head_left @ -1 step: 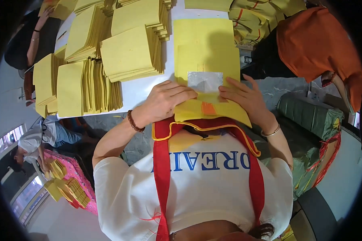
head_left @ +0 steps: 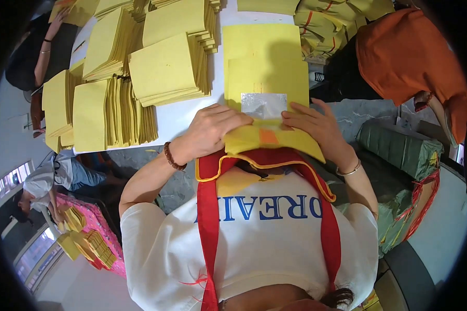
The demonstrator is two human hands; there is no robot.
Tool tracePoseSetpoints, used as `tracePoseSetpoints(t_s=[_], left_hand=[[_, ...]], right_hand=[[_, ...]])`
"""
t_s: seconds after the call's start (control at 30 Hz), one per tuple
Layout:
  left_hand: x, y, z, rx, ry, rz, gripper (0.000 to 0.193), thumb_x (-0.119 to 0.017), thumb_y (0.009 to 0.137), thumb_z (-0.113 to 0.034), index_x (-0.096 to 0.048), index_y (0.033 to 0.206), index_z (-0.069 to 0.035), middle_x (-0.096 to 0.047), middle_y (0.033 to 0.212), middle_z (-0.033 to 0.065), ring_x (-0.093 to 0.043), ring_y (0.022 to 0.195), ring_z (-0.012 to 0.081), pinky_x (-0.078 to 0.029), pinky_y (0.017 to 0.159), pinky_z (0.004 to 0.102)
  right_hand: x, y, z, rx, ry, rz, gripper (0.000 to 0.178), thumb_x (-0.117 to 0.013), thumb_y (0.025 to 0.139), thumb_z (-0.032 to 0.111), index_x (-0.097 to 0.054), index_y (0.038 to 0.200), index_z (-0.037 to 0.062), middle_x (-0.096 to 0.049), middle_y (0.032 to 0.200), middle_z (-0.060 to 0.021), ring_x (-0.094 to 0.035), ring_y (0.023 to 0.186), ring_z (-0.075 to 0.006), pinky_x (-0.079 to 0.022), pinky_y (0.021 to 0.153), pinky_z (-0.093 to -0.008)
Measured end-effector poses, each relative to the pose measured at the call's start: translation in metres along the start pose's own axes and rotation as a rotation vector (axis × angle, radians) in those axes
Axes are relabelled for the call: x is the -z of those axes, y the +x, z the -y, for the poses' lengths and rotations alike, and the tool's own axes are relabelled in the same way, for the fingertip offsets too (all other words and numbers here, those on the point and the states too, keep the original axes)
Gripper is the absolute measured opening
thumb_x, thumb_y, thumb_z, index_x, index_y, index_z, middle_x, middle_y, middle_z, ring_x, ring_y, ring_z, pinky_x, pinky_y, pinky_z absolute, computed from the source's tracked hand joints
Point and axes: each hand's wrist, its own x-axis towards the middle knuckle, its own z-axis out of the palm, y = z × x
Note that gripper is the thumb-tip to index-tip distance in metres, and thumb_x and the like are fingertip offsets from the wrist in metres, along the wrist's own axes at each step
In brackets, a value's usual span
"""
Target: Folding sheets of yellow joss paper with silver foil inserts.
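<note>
Both hands meet at the centre of the frame on a folded yellow paper piece point(head_left: 275, 139) that carries a small orange square patch on its near face. The left hand point(head_left: 208, 129), a dark bead bracelet at its wrist, curls its fingers over the piece's left top edge and clasps it. The right hand point(head_left: 316, 127), a thin metal bangle at its wrist, presses spread fingers onto the right top edge, pinching the paper there. The piece sits just above the wearer's chest, against a red strap with yellow piping point(head_left: 267, 163).

Touching the fingertips from above lies a flat yellow envelope point(head_left: 267, 67) on the white table point(head_left: 174, 116); a small silvery rectangular label point(head_left: 263, 105) sits at its near edge, partly under the fingers.

To the left of centre, several tall stacks of yellow envelopes point(head_left: 166, 70) crowd the table's upper left part, some lying flat, some fanned on edge. At the top right more yellow bundles tied with red string point(head_left: 327, 18) are heaped.

A person in an orange top point(head_left: 410, 57) bends at the upper right. Below them, at the right edge, rests a green wrapped bundle point(head_left: 399, 147). At lower left another person point(head_left: 46, 179) crouches beside a pink tray of yellow packets point(head_left: 91, 241).
</note>
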Motion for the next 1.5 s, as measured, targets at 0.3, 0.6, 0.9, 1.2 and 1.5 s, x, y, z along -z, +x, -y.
tracePoseSetpoints(t_s=[0.3, 0.6, 0.9, 1.2, 1.5], left_hand=[[-0.013, 0.026, 0.025, 0.795, -0.482, 0.004, 0.039, -0.053, 0.092, -0.032, -0.058, 0.082, 0.006, -0.047, 0.053, 0.0120, -0.043, 0.051, 0.0152, -0.038, 0.050, 0.0345], [-0.011, 0.029, 0.025, 0.857, -0.513, 0.025, 0.030, -0.055, 0.091, -0.026, -0.061, 0.085, 0.004, -0.054, 0.061, 0.0037, -0.043, 0.053, 0.0083, -0.036, 0.049, 0.0280], [-0.013, 0.033, 0.026, 0.773, -0.658, -0.113, 0.046, -0.057, 0.090, -0.015, -0.034, 0.128, -0.002, -0.060, 0.083, 0.0018, -0.048, 0.061, 0.0034, -0.037, 0.048, 0.0206], [0.020, 0.032, 0.004, 0.806, -0.244, 0.004, 0.062, -0.060, 0.087, -0.015, -0.026, 0.138, -0.005, -0.064, 0.081, 0.0092, -0.058, 0.062, 0.0154, -0.043, 0.052, 0.0272], [-0.038, 0.074, 0.002, -0.065, 0.296, -0.120, 0.053, -0.064, 0.079, -0.021, -0.048, 0.127, -0.005, -0.054, 0.121, 0.0154, -0.052, 0.110, 0.0298, -0.043, 0.089, 0.0383]], right_hand=[[-0.016, 0.021, -0.011, -0.713, 0.851, -0.122, 0.035, -0.057, 0.089, 0.021, -0.054, 0.118, 0.0032, -0.063, 0.107, -0.0122, -0.058, 0.100, -0.0174, -0.042, 0.087, -0.0318], [-0.024, 0.025, -0.009, -0.505, 0.626, -0.467, 0.059, -0.063, 0.083, 0.016, -0.038, 0.136, 0.0052, -0.061, 0.113, -0.0158, -0.060, 0.097, -0.0181, -0.045, 0.085, -0.0284], [-0.024, 0.030, -0.016, -0.581, 0.736, -0.351, 0.048, -0.064, 0.080, 0.014, -0.052, 0.126, 0.0036, -0.061, 0.115, -0.0172, -0.061, 0.101, -0.0204, -0.045, 0.087, -0.0298], [-0.027, 0.030, -0.017, -0.622, 0.682, -0.348, 0.049, -0.065, 0.079, 0.014, -0.053, 0.125, 0.0049, -0.062, 0.113, -0.0183, -0.062, 0.100, -0.0212, -0.046, 0.085, -0.0305], [-0.031, 0.030, -0.018, -0.633, 0.729, -0.360, 0.049, -0.066, 0.078, 0.012, -0.053, 0.124, 0.0039, -0.063, 0.109, -0.0184, -0.063, 0.095, -0.0208, -0.047, 0.082, -0.0297]])
